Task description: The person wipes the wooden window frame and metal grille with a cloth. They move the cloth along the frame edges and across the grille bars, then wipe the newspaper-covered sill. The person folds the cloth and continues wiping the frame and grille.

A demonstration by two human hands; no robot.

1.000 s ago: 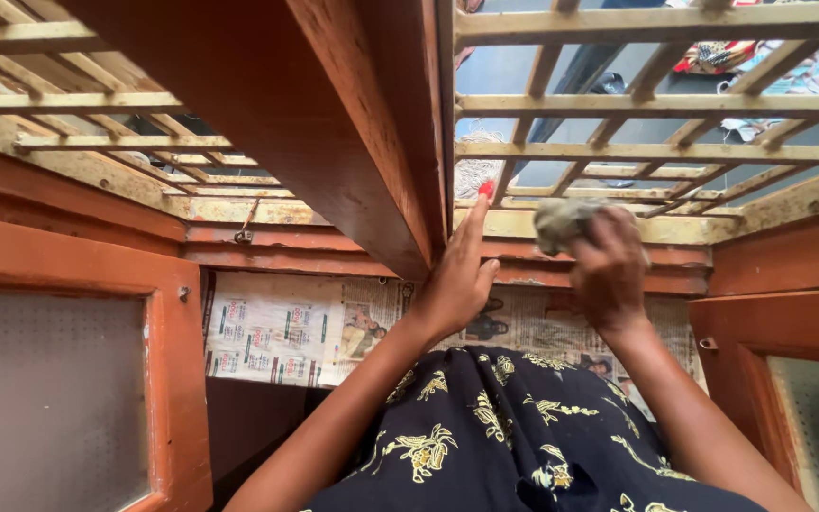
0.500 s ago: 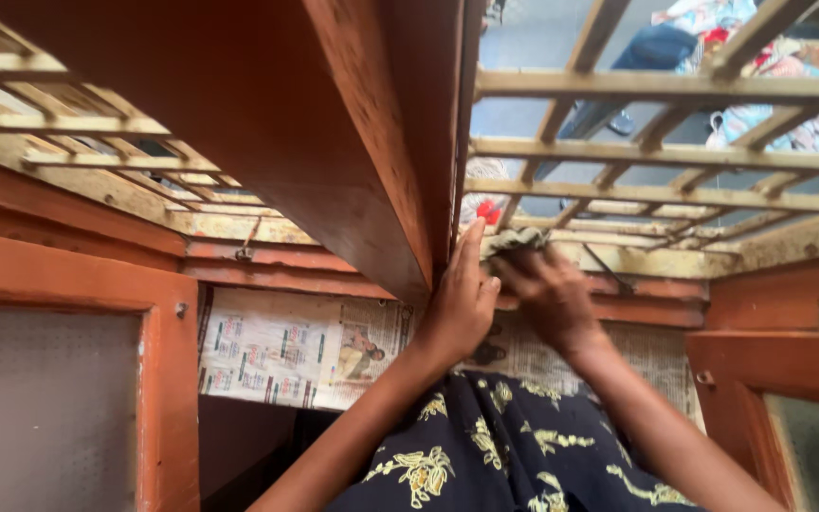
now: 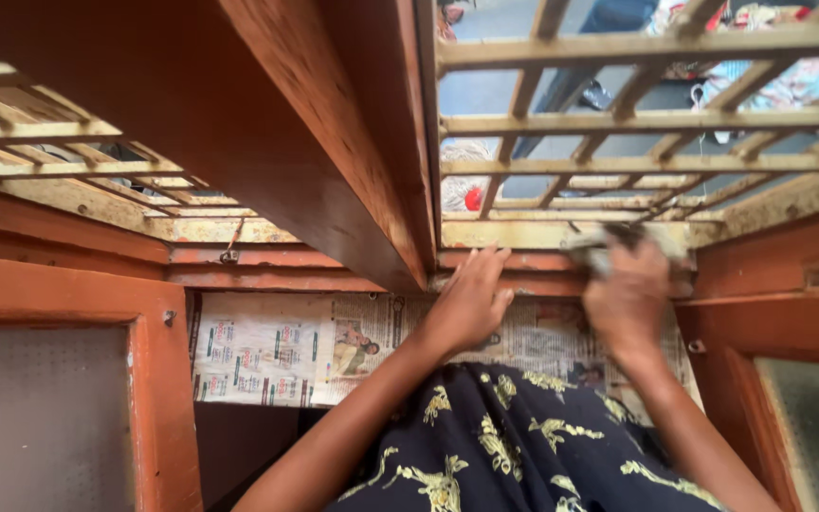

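Note:
My right hand [image 3: 629,294] is closed around a grey rag [image 3: 591,248] and presses it against the yellowish bottom rail [image 3: 514,233] of the window grille. My left hand [image 3: 471,299] rests flat, fingers apart, on the orange-brown window sill [image 3: 523,261] just right of the central wooden post [image 3: 372,161]. Both forearms reach forward over my dark garment with a yellow floral print [image 3: 514,446].
A yellowed wooden grille [image 3: 637,118] fills the window openings on both sides of the post. Newspaper sheets [image 3: 267,346] line the ledge below the sill. Orange-framed shutters with frosted panes stand open at left [image 3: 49,417] and right [image 3: 808,417]. Clothes lie outside beyond the grille.
My right hand has slid the rag to the right along the bottom rail. My left hand has lowered slightly from the post's edge onto the sill.

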